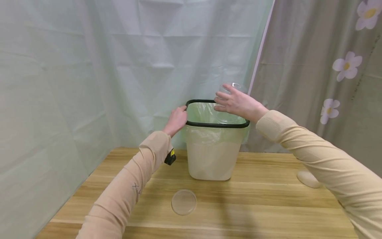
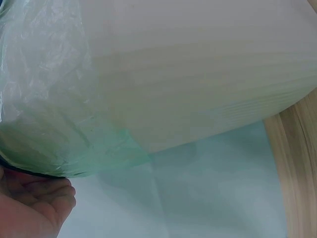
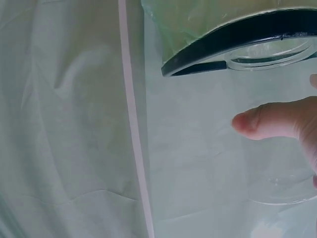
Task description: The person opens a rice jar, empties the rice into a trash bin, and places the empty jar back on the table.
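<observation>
A pale trash bin [image 1: 213, 156] with a black rim and a thin green liner bag [image 2: 44, 89] stands upright on the table. My left hand [image 1: 177, 120] grips the rim at its left side, the fingers curled under the edge in the left wrist view. Above the bin's mouth, my right hand [image 1: 235, 103] holds a clear plastic container [image 1: 238, 87] with its fingers spread around the side. Its lower round edge [image 3: 270, 60] dips inside the rim. In the right wrist view the thumb lies along the see-through wall. The hand hides much of the container in the head view.
A clear round lid [image 1: 184, 202] lies on the wooden table [image 1: 262, 215] in front of the bin. A white rounded object [image 1: 308, 179] sits by the right forearm. Near the left wrist is a black object [image 1: 170, 158] with a yellow patch. Curtains [image 1: 143, 73] hang behind.
</observation>
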`<state>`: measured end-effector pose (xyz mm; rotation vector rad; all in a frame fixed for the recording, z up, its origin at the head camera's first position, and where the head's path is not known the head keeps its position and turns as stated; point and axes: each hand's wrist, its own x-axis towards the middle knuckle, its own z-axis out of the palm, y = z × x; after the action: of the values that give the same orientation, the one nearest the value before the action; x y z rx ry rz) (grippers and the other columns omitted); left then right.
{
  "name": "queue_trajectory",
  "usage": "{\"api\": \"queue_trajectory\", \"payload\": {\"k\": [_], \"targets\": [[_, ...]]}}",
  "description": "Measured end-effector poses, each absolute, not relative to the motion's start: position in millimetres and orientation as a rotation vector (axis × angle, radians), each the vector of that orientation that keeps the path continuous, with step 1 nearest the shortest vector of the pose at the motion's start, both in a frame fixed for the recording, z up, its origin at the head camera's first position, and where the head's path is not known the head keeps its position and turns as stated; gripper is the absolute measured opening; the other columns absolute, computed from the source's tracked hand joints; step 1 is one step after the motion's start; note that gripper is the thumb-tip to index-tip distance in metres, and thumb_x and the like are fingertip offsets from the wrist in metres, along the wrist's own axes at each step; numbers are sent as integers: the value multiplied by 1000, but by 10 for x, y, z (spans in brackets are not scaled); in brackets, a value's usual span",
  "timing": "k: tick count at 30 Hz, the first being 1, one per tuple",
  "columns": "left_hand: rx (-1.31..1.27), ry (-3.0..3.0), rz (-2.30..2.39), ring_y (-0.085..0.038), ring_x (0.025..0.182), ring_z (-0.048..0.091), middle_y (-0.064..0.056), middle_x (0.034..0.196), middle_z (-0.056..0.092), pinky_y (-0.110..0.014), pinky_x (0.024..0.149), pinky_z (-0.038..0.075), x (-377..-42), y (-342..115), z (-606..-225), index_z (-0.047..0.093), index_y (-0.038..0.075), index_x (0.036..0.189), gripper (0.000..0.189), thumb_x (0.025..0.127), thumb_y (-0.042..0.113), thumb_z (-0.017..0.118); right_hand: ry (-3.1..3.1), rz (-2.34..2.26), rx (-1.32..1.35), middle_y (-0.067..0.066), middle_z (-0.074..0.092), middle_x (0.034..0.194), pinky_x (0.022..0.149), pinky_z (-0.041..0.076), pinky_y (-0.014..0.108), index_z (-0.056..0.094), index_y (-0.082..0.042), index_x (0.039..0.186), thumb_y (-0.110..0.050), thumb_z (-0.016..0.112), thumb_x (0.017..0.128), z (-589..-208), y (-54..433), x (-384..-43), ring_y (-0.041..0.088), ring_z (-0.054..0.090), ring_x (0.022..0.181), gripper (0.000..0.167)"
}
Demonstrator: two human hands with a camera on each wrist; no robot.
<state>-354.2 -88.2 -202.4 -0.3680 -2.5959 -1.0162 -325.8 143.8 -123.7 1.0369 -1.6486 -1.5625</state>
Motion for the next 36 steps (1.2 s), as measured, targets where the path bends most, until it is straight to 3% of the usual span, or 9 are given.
{"api": "queue_trajectory", "payload": {"k": [9, 13, 23, 30, 36], "targets": [[-376, -2594, -997, -31, 123, 32, -19, 134, 39, -36, 100, 26, -3549, -888, -2035, 39, -7, 132, 43, 94, 7, 25, -1897, -1143, 1143, 9, 43, 131, 103, 8, 49, 46, -19, 132, 8, 74, 66, -1244, 1480, -3295, 31, 29, 124, 78], [-374, -2596, -985, -32, 123, 32, -19, 134, 39, -36, 100, 26, -3540, -895, -2039, 39, -7, 131, 43, 93, 6, 25, -1907, -1113, 1155, 10, 44, 130, 103, 10, 49, 47, -18, 132, 8, 75, 65, -1240, 1486, -3298, 31, 29, 123, 78], [-372, -2588, -1001, -31, 124, 31, -18, 135, 38, -37, 101, 25, -3537, -925, -2021, 39, -7, 132, 44, 93, 7, 24, -2000, -1030, 1096, 11, 39, 134, 103, -1, 47, 45, -20, 134, 14, 71, 66, -1203, 1510, -3271, 32, 26, 125, 80], [-372, -2592, -1014, -30, 125, 30, -17, 136, 37, -36, 101, 24, -3529, -933, -2036, 38, -6, 132, 43, 94, 7, 24, -2090, -778, 1107, 14, 39, 132, 103, 3, 47, 46, -16, 132, 18, 62, 68, -1236, 1582, -3272, 33, 28, 123, 74], [-389, -2599, -1046, -30, 126, 28, -18, 137, 35, -36, 101, 24, -3526, -928, -2036, 36, -7, 133, 44, 94, 8, 23, -2160, -425, 1093, 15, 43, 128, 101, 11, 52, 45, -12, 131, 10, 72, 60, -1289, 1691, -3288, 35, 29, 122, 79]]}}
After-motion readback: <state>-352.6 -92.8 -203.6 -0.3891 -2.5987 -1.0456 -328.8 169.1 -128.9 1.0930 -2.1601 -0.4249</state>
